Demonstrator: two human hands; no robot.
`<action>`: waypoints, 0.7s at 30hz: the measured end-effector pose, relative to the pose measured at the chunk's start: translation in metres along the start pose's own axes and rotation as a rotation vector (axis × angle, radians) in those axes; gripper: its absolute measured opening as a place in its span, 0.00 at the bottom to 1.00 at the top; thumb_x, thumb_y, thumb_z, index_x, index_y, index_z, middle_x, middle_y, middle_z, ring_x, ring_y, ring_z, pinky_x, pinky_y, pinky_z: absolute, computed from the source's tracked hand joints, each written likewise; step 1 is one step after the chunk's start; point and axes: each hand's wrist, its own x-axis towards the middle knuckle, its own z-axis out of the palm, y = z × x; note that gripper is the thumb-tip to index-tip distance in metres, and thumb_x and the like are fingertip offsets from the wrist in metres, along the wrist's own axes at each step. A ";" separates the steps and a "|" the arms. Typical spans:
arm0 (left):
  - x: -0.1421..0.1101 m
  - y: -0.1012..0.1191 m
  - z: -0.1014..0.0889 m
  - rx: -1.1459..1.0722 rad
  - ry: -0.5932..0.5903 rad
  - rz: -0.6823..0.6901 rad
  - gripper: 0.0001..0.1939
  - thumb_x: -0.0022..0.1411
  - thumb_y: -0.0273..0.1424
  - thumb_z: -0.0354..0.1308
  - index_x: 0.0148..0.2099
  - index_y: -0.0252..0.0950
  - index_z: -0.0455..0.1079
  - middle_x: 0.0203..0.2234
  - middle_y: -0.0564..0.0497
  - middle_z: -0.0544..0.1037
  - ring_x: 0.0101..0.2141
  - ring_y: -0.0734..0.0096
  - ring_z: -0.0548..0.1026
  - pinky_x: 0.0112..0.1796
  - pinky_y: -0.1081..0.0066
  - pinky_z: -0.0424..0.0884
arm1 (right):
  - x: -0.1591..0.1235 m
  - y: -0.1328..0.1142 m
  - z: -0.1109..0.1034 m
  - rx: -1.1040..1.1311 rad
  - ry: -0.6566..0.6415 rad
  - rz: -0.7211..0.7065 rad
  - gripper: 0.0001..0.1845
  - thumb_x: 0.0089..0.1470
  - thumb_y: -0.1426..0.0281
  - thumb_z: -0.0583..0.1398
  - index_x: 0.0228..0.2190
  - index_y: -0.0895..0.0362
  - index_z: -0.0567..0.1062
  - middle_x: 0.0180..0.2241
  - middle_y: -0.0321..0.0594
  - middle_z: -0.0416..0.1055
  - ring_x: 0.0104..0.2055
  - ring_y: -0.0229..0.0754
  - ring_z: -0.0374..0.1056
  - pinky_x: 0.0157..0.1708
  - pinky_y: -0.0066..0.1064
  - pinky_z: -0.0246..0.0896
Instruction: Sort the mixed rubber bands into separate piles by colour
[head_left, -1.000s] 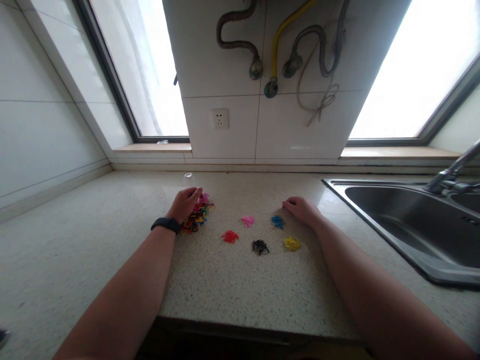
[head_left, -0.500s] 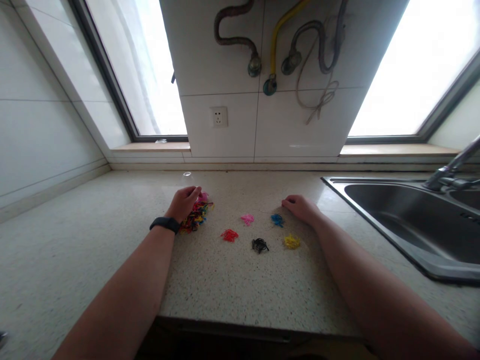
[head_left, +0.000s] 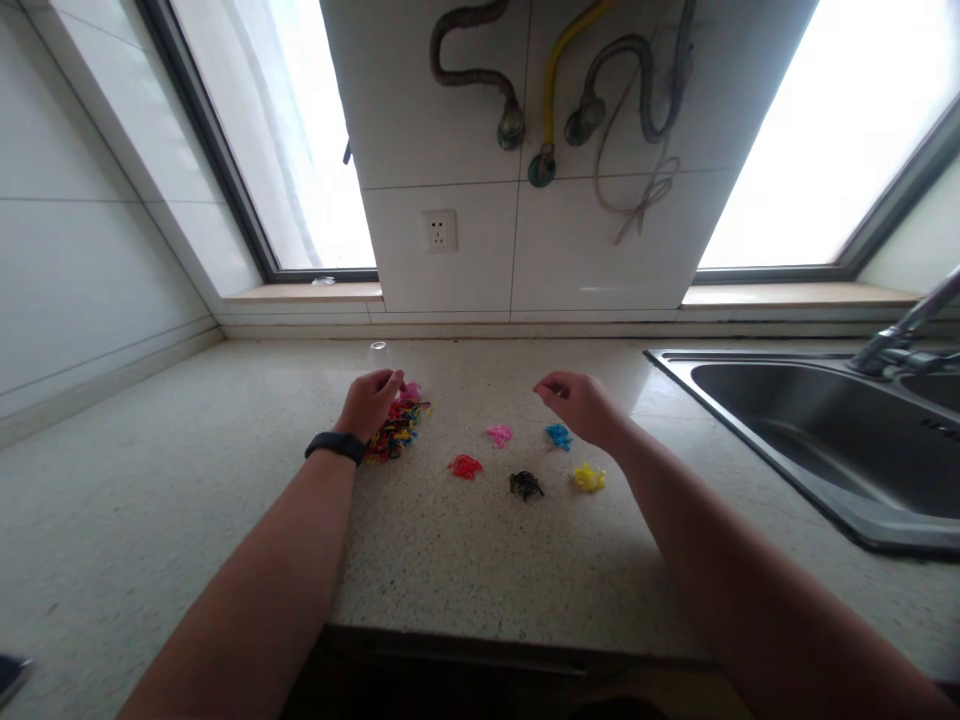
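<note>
A heap of mixed small coloured bands [head_left: 397, 432], apparently rubber bands, lies on the speckled countertop at left. My left hand [head_left: 373, 402], a dark band on its wrist, rests against the heap's left side with fingers closed; what they hold is hidden. My right hand [head_left: 576, 402] is held above the counter behind the blue pile [head_left: 558, 436], fingers pinched; anything between them is too small to see. Separate piles lie between the hands: pink [head_left: 499, 435], red [head_left: 465, 466], black [head_left: 526, 486] and yellow [head_left: 589, 478].
Behind my left hand stands a clear cup [head_left: 379, 357]. A steel sink [head_left: 757, 470] with a faucet [head_left: 900, 335] is set into the counter at right. Hoses and a socket [head_left: 440, 230] are on the tiled wall. A dark object [head_left: 11, 678] sits at the lower left edge.
My right hand has moved left and lifted, from beside the blue pile to behind it. My left hand stays at the mixed heap, and the view has shifted slightly.
</note>
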 end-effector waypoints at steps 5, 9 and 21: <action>0.000 -0.002 0.000 0.010 0.077 -0.008 0.21 0.63 0.43 0.51 0.28 0.35 0.75 0.17 0.54 0.70 0.22 0.71 0.67 0.27 0.72 0.60 | 0.003 -0.075 0.027 0.062 -0.226 -0.231 0.12 0.56 0.66 0.58 0.33 0.57 0.80 0.29 0.39 0.77 0.28 0.37 0.68 0.29 0.28 0.54; 0.001 -0.004 -0.001 0.010 0.100 -0.004 0.21 0.63 0.43 0.51 0.28 0.34 0.75 0.17 0.53 0.70 0.23 0.71 0.67 0.27 0.72 0.60 | 0.014 -0.116 0.062 -0.047 -0.367 -0.372 0.10 0.55 0.69 0.58 0.33 0.58 0.80 0.31 0.42 0.78 0.31 0.38 0.69 0.31 0.28 0.55; 0.002 -0.005 -0.001 0.037 0.106 -0.021 0.21 0.64 0.43 0.50 0.27 0.35 0.75 0.16 0.53 0.70 0.21 0.71 0.67 0.26 0.71 0.58 | 0.036 -0.140 0.128 -0.324 -0.521 -0.344 0.16 0.58 0.65 0.57 0.43 0.60 0.77 0.43 0.54 0.77 0.44 0.54 0.74 0.42 0.41 0.66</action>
